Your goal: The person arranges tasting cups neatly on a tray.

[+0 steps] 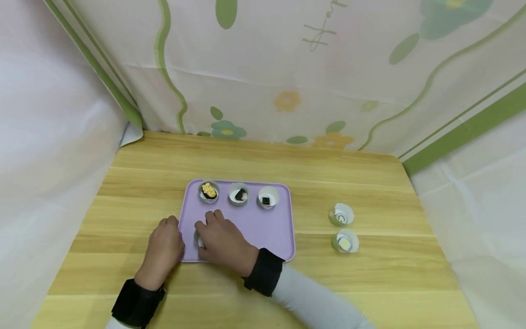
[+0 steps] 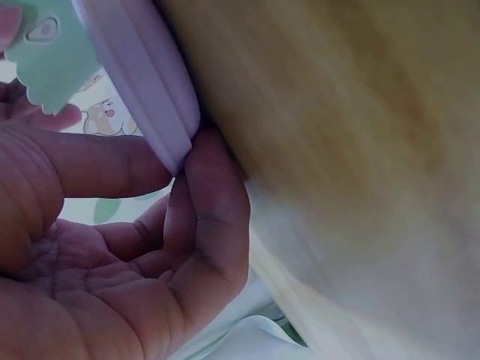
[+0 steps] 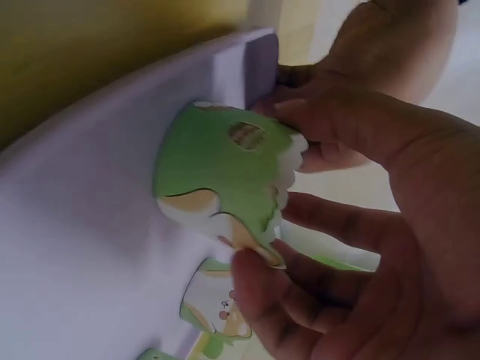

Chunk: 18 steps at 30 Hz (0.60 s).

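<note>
A purple tray [image 1: 263,233] lies on the wooden table. My left hand [image 1: 164,246] pinches its left edge between thumb and fingers, as the left wrist view shows. At the tray's near left corner my right hand [image 1: 226,242] holds the rim of a green-and-white paper cup [image 3: 217,165] with thumb and fingertips. The cup stands on the tray; what is inside it cannot be seen. Along the tray's far side stand three more paper cups: one with a yellow-topped sushi piece [image 1: 208,190], one with a black-and-white piece [image 1: 241,194], one with a small black-topped piece [image 1: 265,201].
On the table right of the tray stand two paper cups, one holding a small white round piece [image 1: 341,218], the nearer one a white-and-yellow piece [image 1: 344,243]. A patterned curtain [image 1: 255,73] hangs behind the table, with white cloth on both sides.
</note>
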Tool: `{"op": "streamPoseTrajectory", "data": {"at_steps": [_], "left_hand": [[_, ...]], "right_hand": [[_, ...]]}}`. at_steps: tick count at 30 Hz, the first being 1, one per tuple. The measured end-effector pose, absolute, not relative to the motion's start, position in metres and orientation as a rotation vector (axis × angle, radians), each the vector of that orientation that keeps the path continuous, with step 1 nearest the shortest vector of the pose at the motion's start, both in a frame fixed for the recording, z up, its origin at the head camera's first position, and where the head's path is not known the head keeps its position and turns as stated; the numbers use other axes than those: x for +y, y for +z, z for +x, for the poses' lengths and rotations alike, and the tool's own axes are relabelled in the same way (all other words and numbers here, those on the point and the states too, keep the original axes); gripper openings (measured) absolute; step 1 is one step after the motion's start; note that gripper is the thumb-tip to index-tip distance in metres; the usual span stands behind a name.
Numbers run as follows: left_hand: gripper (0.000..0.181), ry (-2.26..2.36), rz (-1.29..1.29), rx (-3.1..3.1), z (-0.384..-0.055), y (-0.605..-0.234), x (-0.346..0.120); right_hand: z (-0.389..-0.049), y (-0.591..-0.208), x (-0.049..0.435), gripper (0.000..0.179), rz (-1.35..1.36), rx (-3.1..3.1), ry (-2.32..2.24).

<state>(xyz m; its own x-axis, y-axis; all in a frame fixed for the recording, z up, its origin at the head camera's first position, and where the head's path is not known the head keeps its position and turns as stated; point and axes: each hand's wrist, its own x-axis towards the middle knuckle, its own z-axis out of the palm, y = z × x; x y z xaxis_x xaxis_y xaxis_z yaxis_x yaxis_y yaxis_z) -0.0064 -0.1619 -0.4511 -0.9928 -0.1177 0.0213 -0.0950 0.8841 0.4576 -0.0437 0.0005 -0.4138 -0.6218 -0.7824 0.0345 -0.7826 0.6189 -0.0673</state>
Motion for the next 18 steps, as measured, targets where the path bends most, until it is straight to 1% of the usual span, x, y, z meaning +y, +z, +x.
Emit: {"op": "streamPoseTrajectory", "data": {"at_steps": [14, 18], "left_hand": [[0.012, -0.738, 0.184, -3.001, -0.0084, -0.4505, -0.1603], [0.014, -0.742, 0.190, -3.018, -0.0077, -0.4493, -0.1602]], "right_hand": [[-0.0411, -0.4172, -0.0069, 0.027, 1.342, -2.837, 0.115], [-0.0402, -0.4155, -0.0063, 0.031, 1.334, -2.848, 0.090]]}}
